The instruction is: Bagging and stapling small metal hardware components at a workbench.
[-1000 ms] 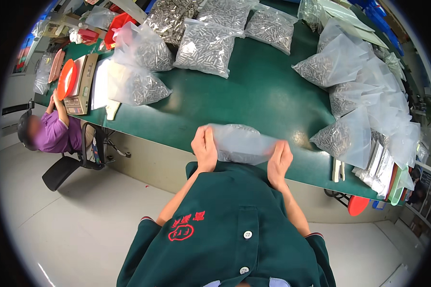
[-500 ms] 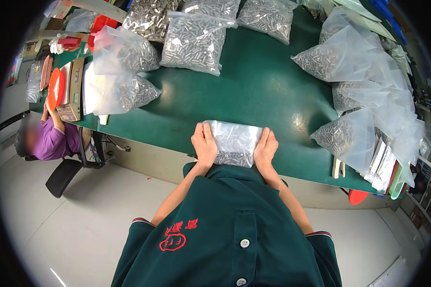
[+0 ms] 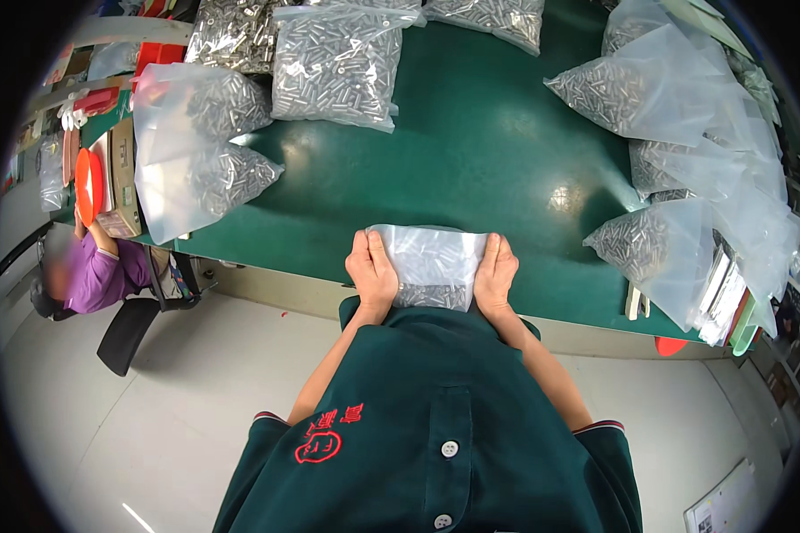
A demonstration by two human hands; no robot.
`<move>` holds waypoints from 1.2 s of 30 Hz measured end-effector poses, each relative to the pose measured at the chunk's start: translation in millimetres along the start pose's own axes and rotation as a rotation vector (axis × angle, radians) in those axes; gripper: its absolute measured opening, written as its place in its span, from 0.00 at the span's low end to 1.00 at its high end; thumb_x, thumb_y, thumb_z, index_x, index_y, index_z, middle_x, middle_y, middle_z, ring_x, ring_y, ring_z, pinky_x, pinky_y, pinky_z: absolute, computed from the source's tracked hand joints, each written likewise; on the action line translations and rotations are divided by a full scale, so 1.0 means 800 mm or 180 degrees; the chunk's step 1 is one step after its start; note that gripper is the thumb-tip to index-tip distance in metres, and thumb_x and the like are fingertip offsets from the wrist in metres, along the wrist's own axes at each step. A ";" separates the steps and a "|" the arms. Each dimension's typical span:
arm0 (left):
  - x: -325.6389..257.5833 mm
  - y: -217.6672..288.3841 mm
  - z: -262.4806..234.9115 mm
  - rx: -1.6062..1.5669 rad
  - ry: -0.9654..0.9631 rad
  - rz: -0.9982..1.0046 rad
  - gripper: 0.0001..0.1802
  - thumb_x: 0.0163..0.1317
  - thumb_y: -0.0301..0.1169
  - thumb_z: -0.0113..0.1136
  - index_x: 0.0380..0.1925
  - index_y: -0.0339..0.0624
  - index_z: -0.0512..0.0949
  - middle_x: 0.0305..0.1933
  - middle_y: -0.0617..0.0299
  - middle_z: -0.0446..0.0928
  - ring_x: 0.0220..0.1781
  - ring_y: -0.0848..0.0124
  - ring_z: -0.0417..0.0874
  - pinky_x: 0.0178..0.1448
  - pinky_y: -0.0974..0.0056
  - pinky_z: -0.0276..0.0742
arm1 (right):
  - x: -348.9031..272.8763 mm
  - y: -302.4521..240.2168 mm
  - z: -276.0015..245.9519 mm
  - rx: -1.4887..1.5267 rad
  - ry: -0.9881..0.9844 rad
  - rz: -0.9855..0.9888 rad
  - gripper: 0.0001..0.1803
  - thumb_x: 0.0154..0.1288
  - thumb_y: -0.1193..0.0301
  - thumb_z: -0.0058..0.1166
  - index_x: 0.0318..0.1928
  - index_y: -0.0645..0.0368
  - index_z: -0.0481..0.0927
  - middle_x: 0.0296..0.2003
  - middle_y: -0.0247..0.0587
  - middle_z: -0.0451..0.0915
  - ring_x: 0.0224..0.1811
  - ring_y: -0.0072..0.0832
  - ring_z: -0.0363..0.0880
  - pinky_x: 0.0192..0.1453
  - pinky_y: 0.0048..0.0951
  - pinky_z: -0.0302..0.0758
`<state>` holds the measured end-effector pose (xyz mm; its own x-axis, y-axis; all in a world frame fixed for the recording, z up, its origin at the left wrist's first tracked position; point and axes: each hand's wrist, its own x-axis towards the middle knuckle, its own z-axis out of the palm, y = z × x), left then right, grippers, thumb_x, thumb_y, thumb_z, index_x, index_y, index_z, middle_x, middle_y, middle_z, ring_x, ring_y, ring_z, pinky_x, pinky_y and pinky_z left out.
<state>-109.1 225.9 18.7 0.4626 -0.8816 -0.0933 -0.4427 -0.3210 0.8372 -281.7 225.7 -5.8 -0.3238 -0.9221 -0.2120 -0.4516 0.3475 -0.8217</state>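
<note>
A clear plastic bag with small silvery metal parts gathered at its near end lies flat on the green table at the front edge. My left hand presses on the bag's left side and my right hand on its right side, fingers pointing away from me. Both hands grip the bag's edges against the table.
Several larger bags of metal parts lie at the back, at the left and along the right. A person in a purple top sits at the table's left end by an office chair. Grey floor lies below.
The bag went from a wider, loose shape to a narrower, flatter one. My hands came closer together on its two sides.
</note>
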 end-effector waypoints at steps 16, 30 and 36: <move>0.025 0.011 -0.046 -0.1778 -0.0919 -0.0537 0.11 0.64 0.24 0.50 0.45 0.39 0.66 0.32 0.66 0.73 0.32 0.81 0.69 0.37 0.75 0.65 | 0.009 -0.029 -0.047 0.1637 -0.0276 0.0632 0.13 0.68 0.70 0.47 0.25 0.62 0.68 0.17 0.29 0.64 0.20 0.15 0.58 0.23 0.23 0.56; 0.078 0.014 -0.088 -0.0956 -0.2613 -0.0304 0.14 0.54 0.23 0.60 0.43 0.36 0.79 0.34 0.67 0.78 0.34 0.79 0.72 0.42 0.72 0.69 | 0.039 -0.025 -0.105 0.1356 -0.1549 -0.0068 0.12 0.51 0.78 0.63 0.39 0.64 0.83 0.26 0.30 0.77 0.29 0.15 0.71 0.35 0.17 0.68; 0.086 0.011 -0.084 -0.0225 -0.2710 -0.0267 0.16 0.53 0.23 0.61 0.43 0.36 0.80 0.35 0.64 0.79 0.32 0.77 0.72 0.41 0.70 0.71 | 0.042 -0.020 -0.099 0.0927 -0.1707 0.0265 0.13 0.50 0.75 0.64 0.38 0.64 0.83 0.27 0.34 0.80 0.30 0.18 0.73 0.36 0.20 0.70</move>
<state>-29.7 185.6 55.4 -0.2549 -0.8244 -0.5054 -0.3710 -0.3993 0.8384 -351.4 202.4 42.0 0.1493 -0.8773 -0.4560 -0.1727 0.4310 -0.8857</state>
